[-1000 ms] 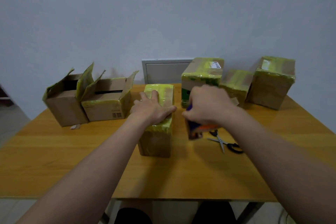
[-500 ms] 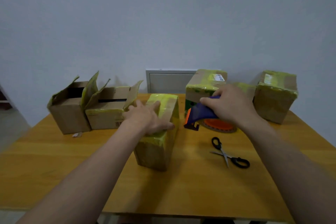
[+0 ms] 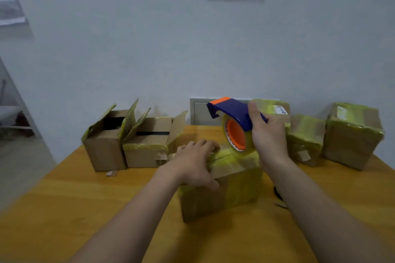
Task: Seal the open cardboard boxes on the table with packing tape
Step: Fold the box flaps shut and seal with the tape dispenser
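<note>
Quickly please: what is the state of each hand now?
Left hand: open, resting on the yellowish tape-wrapped cardboard box.
Right hand: gripping the blue-and-orange plastic tape dispenser.

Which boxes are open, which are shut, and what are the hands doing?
Far-left box, flaps open.
Second box, flaps open.
Middle box, closed, taped.
Back box, closed, taped.
Small right box, closed, taped.
Far-right box, closed, taped.
Tape dispenser, held over middle box.
Left hand, rests on middle box.
Right hand, grips tape dispenser.
</note>
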A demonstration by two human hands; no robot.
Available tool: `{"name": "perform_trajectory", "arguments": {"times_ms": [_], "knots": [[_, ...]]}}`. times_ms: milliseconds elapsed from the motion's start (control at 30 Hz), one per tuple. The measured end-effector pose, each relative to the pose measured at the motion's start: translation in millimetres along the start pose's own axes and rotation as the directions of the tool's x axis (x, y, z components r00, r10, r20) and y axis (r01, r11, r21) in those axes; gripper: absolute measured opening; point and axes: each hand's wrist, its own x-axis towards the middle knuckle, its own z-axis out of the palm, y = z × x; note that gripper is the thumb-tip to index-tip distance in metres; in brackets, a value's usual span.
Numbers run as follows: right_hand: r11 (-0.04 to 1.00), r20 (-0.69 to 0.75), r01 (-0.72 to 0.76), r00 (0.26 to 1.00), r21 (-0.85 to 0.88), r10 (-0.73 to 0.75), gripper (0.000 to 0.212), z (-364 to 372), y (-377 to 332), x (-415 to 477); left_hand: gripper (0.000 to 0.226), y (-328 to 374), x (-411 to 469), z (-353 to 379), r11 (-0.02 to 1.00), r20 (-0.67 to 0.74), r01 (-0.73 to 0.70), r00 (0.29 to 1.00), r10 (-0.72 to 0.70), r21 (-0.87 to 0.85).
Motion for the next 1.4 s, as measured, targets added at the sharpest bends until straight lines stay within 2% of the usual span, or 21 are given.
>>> {"name": "perform_trajectory", "arguments": {"times_ms": [67, 133, 233, 333, 400, 467, 567, 633, 667, 733, 767, 800, 867, 1000, 1200, 1300, 1400], "knots": [[0.998, -0.064, -0.010, 0.998, 0.065, 0.014, 0.056, 17.4, 5.1, 0.2, 0.088, -2.1, 2.5, 5.1, 0.999, -0.083, -0.048, 0.996, 0.046, -0.019], [0.992, -0.080, -0.010, 0.997, 0.128, 0.020, 0.052, 33.4, 11.5, 0.0, 0.081, -6.6, 5.5, 8.3, 0.986, -0.159, -0.053, 0.987, 0.028, -0.156], [0.995, -0.052, -0.012, 0.998, 0.104, 0.017, 0.048, 51.4, 29.1, -1.1, 0.071, -13.6, 10.0, 11.9, 0.879, -0.236, -0.031, 0.967, -0.093, -0.475], [0.999, -0.018, 0.022, 1.000, 0.040, -0.022, 0.033, 59.5, 48.1, 1.1, 0.053, -18.0, 15.4, 12.4, 0.776, -0.326, -0.014, 0.912, -0.248, -0.630], [0.997, 0.001, 0.079, 0.997, -0.003, -0.079, 0.027, 61.5, 51.7, 5.7, 0.040, -19.7, 19.5, 11.6, 0.740, -0.343, -0.008, 0.890, -0.301, -0.672], [0.990, 0.033, 0.124, 0.992, -0.066, -0.122, 0.033, 63.4, 51.0, 11.9, 0.033, -20.9, 25.4, 9.2, 0.692, -0.319, -0.005, 0.890, -0.326, -0.722], [0.987, 0.098, 0.123, 0.989, -0.105, -0.113, 0.036, 64.7, 50.1, 22.4, 0.022, -26.2, 35.8, 6.7, 0.592, -0.261, 0.029, 0.879, -0.398, -0.805], [0.994, 0.141, 0.087, 0.987, -0.063, -0.077, 0.030, 63.0, 52.1, 26.0, 0.018, -28.0, 37.7, 9.0, 0.620, -0.266, 0.052, 0.873, -0.408, -0.783], [0.998, 0.137, 0.060, 0.989, -0.027, -0.056, 0.027, 61.5, 53.0, 26.3, 0.018, -27.4, 36.9, 11.3, 0.694, -0.279, 0.078, 0.879, -0.387, -0.716], [0.999, 0.088, 0.008, 0.996, 0.049, -0.013, 0.028, 56.9, 54.4, 24.2, 0.021, -22.4, 33.3, 17.0, 0.893, -0.309, 0.166, 0.898, -0.312, -0.419], [0.998, 0.077, 0.004, 0.997, 0.067, -0.009, 0.029, 54.4, 55.7, 21.7, 0.025, -18.8, 31.2, 20.0, 0.952, -0.319, 0.203, 0.908, -0.271, -0.231], [0.998, 0.082, 0.013, 0.996, 0.069, -0.019, 0.029, 52.4, 57.1, 18.0, 0.030, -15.3, 29.3, 22.4, 0.970, -0.322, 0.224, 0.915, -0.242, -0.093], [0.996, 0.108, 0.048, 0.993, 0.072, -0.056, 0.030, 48.8, 59.9, 10.7, 0.035, -10.5, 26.7, 23.8, 0.970, -0.305, 0.241, 0.922, -0.237, -0.026], [0.993, 0.126, 0.079, 0.988, 0.083, -0.089, 0.028, 47.6, 61.9, 5.4, 0.031, -12.8, 23.1, 17.7, 0.941, -0.228, 0.253, 0.925, -0.303, -0.222], [0.990, 0.124, 0.094, 0.987, 0.103, -0.107, 0.029, 47.8, 62.7, 5.3, 0.021, -21.1, 21.0, 12.7, 0.766, -0.168, 0.198, 0.913, -0.370, -0.611], [0.988, 0.116, 0.093, 0.987, 0.119, -0.107, 0.031, 46.3, 62.4, 4.1, 0.019, -26.1, 21.8, 8.9, 0.711, -0.118, 0.209, 0.917, -0.381, -0.671], [0.987, 0.112, 0.105, 0.987, 0.118, -0.119, 0.029, 45.9, 62.7, 3.8, 0.020, -28.5, 20.9, 14.5, 0.748, -0.184, 0.175, 0.911, -0.370, -0.640]]}}
